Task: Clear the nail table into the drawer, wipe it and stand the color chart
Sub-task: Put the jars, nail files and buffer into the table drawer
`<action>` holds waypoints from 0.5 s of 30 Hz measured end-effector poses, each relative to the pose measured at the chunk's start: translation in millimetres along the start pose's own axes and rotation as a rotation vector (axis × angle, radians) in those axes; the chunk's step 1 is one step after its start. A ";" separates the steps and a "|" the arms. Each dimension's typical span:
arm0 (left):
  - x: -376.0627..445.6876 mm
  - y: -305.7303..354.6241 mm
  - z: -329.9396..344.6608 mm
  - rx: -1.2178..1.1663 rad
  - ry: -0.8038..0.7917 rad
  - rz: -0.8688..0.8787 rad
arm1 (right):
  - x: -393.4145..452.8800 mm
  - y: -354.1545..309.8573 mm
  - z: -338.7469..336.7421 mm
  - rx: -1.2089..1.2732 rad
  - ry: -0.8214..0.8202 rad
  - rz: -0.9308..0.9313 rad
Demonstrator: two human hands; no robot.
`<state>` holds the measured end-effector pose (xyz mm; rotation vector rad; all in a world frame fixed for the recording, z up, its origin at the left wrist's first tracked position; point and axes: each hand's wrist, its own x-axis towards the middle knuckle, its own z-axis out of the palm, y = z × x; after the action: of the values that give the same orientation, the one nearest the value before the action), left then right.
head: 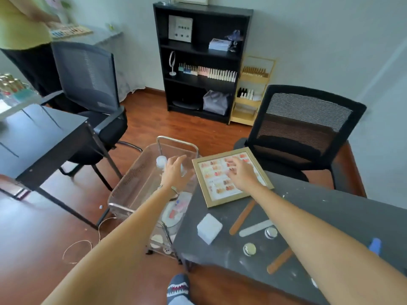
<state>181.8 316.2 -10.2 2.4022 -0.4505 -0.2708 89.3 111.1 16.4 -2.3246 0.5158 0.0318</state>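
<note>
The gold-framed color chart lies flat on the far left corner of the dark grey nail table. My right hand hovers over it with fingers spread, holding nothing. My left hand is open above the clear acrylic cart beside the table, near a clear bottle. On the table lie a white pad block, two wooden nail files, a grey nail file and two small silver-lidded jars. White dust speckles the tabletop.
A blue item sits at the table's right edge. A black mesh chair stands behind the table, another at the left by a dark desk. A black bookshelf lines the wall. A person in yellow stands far left.
</note>
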 end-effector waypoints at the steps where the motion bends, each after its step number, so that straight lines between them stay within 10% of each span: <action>1: -23.8 10.8 8.8 -0.052 0.033 0.003 | -22.2 16.5 -13.1 0.009 0.015 0.007; 8: -171.2 31.3 105.3 -0.334 0.163 -0.255 | -195.0 162.8 -69.0 0.227 0.277 0.292; 15: -249.7 9.6 206.8 -0.615 0.149 -1.025 | -332.6 274.2 -20.0 0.646 0.774 0.952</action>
<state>-113.4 286.0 -141.2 1.8161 0.8563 -0.5611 -321.3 39.2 -95.1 -1.2277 1.6808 -0.5149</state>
